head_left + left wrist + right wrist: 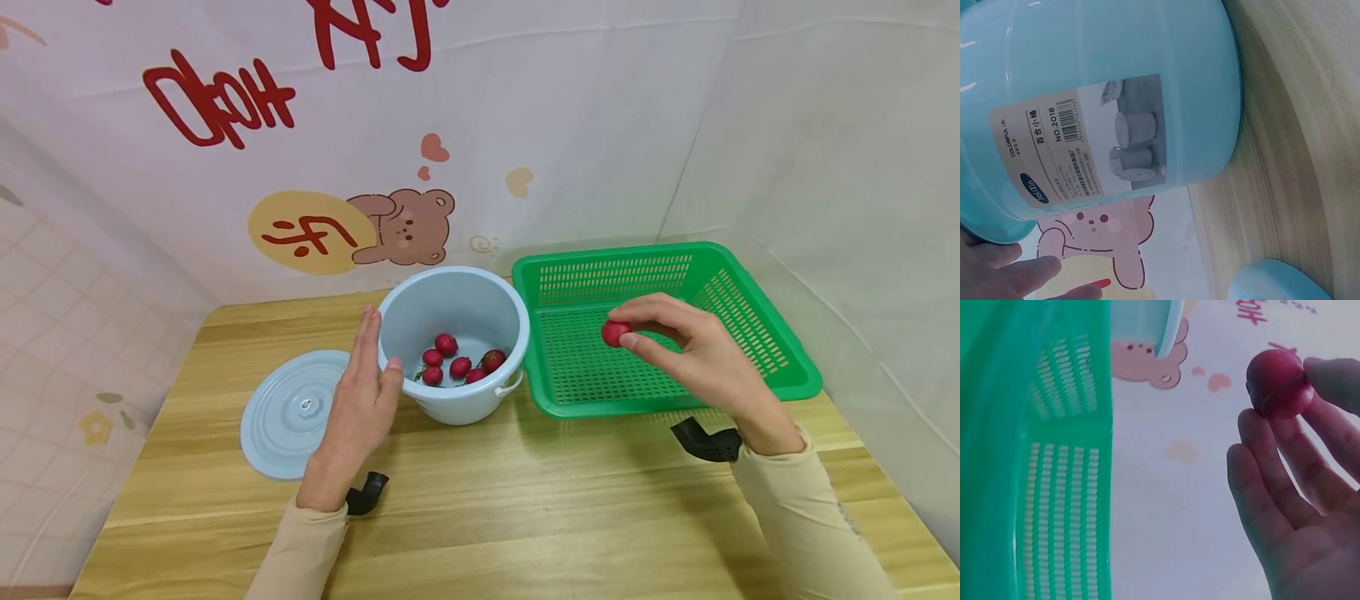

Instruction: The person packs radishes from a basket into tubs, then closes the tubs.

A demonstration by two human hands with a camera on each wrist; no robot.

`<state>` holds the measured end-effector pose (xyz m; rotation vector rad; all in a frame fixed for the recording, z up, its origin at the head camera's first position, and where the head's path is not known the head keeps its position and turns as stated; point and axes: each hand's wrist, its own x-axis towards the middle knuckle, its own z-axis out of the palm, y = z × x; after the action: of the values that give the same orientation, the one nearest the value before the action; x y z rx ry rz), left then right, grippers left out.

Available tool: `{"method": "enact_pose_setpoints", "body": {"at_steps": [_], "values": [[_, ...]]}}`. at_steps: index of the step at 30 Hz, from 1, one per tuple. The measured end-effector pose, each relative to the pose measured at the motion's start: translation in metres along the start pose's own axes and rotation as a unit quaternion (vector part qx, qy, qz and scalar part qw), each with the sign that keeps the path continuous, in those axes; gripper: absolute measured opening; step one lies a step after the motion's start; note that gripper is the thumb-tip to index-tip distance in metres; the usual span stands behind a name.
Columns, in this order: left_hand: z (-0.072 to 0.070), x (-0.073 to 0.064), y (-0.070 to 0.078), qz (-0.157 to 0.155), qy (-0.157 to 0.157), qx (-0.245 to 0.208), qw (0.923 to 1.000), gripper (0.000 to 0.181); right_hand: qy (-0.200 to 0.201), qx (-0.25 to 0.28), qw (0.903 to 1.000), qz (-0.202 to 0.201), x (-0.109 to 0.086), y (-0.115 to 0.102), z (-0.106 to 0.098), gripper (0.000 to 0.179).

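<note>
Thumb and fingers of my right hand point(686, 350) pinch a small round red fruit point(615, 333), which looks like a cherry tomato, above the green basket point(577, 410). In the right wrist view, the fruit point(1277, 384) sits between the thumb and fingertips. My left hand point(360, 404) is at the left side of the pale blue bucket point(457, 408), fingers fairly straight beside its rim; whether it touches is hard to tell. Several similar red fruits point(460, 367), some with green stems, lie on the bucket's bottom. The left wrist view shows the bucket's printed label point(1079, 144).
A round pale blue lid point(281, 417) lies flat on the wooden table point(510, 508), left of the bucket and partly behind the left hand. The bucket's white handle point(510, 385) hangs at its right, close to the basket. A printed cloth point(600, 125) stands behind the table.
</note>
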<state>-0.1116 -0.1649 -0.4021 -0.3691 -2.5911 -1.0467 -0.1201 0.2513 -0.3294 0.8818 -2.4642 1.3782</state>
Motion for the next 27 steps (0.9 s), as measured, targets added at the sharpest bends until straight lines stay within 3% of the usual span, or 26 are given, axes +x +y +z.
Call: {"method": "enact_pose_setpoints", "body": {"at_steps": [12,27], "values": [[0.000,0.000,0.000,-0.005,-0.004,0.002,1.0000,0.067,0.037,0.060,0.9962,-0.050,0.024,-0.015,0.031,0.039],[-0.001,0.000,0.001,-0.002,-0.004,0.003,1.0000,0.067,0.055,0.018,0.9929,-0.104,0.050,-0.025,0.078,0.035]]}}
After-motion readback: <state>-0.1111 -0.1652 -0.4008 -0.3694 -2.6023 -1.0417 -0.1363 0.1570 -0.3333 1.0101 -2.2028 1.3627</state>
